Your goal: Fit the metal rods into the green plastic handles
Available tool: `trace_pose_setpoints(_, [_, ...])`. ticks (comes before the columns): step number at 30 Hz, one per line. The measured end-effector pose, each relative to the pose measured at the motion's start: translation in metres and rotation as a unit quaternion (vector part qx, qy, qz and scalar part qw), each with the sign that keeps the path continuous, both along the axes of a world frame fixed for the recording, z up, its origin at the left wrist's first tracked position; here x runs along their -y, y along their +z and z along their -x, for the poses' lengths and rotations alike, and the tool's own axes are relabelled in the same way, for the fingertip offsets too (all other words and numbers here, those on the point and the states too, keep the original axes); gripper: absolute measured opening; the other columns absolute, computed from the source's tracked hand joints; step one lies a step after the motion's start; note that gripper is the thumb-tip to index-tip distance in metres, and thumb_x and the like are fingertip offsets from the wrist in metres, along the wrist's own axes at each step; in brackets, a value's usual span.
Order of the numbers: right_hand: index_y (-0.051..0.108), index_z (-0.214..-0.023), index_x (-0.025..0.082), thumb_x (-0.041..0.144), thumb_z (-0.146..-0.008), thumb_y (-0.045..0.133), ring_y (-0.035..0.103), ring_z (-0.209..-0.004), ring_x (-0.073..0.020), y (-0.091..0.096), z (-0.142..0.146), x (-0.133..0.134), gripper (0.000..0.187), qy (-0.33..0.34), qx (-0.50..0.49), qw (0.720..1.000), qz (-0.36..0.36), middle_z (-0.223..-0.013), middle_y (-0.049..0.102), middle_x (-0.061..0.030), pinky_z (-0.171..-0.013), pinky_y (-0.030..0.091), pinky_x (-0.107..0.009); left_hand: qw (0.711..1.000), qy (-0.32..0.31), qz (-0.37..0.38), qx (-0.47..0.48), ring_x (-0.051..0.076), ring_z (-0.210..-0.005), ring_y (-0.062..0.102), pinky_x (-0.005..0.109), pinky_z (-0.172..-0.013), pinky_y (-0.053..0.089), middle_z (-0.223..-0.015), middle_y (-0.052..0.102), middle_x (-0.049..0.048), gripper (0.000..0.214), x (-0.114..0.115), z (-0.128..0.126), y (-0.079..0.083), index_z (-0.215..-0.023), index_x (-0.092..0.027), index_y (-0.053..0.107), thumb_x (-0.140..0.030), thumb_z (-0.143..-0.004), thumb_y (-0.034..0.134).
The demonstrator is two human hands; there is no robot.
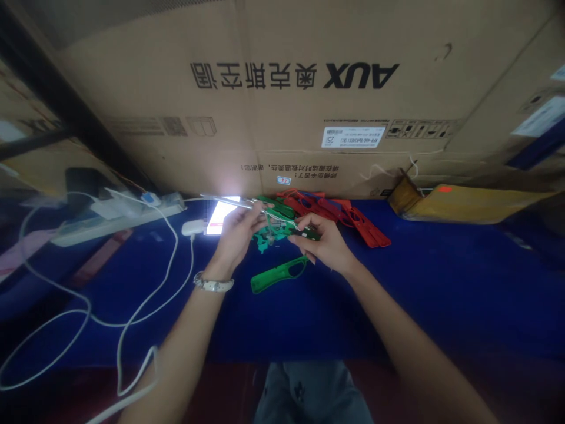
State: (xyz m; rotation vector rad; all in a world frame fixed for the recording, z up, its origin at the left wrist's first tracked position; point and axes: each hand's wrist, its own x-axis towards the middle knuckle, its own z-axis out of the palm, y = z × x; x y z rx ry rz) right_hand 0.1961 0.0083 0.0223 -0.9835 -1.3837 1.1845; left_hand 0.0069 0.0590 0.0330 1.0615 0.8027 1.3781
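Both hands hold what looks like a long-nosed lighter, its thin silver metal tube [225, 200] pointing left. My left hand [238, 235] is closed near the base of the tube. My right hand [324, 240] pinches its dark green handle part [310, 234], and a thin white strand runs between the hands. The fingers partly hide the join. Beneath them is a pile of small teal-green plastic parts [263, 242]. A green handle shell [276, 277] with a loop at one end lies on the blue table just in front of my hands.
Red handle shells [368, 227] and green ones [279, 205] are heaped behind my hands. A lit phone [220, 218] stands left, beside a white charger [193, 228]. White cables [170, 259] loop from a power strip [119, 222]. A large cardboard box [265, 129] walls off the back; a yellow packet [468, 203] lies right.
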Motion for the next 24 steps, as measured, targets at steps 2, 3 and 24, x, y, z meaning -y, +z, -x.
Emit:
trace_pose_setpoints(2, [0.052,-0.083,0.021,0.043,-0.074,0.083,0.046,-0.037,-0.0043,0.000,-0.001,0.000,0.040,0.008,0.006,1.000,0.004,-0.068,0.056,0.0057,-0.032,0.038,-0.020,1.000,0.006,0.002,-0.006,0.015,-0.077,0.071,0.028,-0.073,0.060,-0.098,0.078,0.0100,0.035,0.000,0.000,0.000,-0.084,-0.015,0.074,-0.043,-0.068,0.089])
trace_pose_setpoints(3, [0.053,-0.083,0.021,0.043,-0.074,0.083,0.047,-0.038,-0.0050,-0.001,-0.001,-0.001,0.039,0.010,0.008,1.000,0.004,-0.067,0.055,0.0058,-0.032,0.039,-0.020,1.000,0.008,0.002,-0.008,0.015,-0.077,0.071,0.028,-0.073,0.060,-0.098,0.078,0.0100,0.034,-0.001,0.001,0.000,-0.085,-0.015,0.074,-0.042,-0.069,0.088])
trace_pose_setpoints(24, [0.057,-0.093,0.022,0.040,-0.077,0.080,0.056,-0.056,-0.0119,-0.008,0.002,-0.001,0.033,-0.039,0.058,0.997,-0.031,-0.078,0.062,-0.0003,-0.042,0.042,-0.023,0.998,0.066,-0.023,-0.002,0.014,-0.070,0.069,0.028,-0.068,0.060,-0.084,0.077,0.0066,0.038,-0.003,0.001,-0.001,-0.083,-0.014,0.073,-0.039,-0.061,0.092])
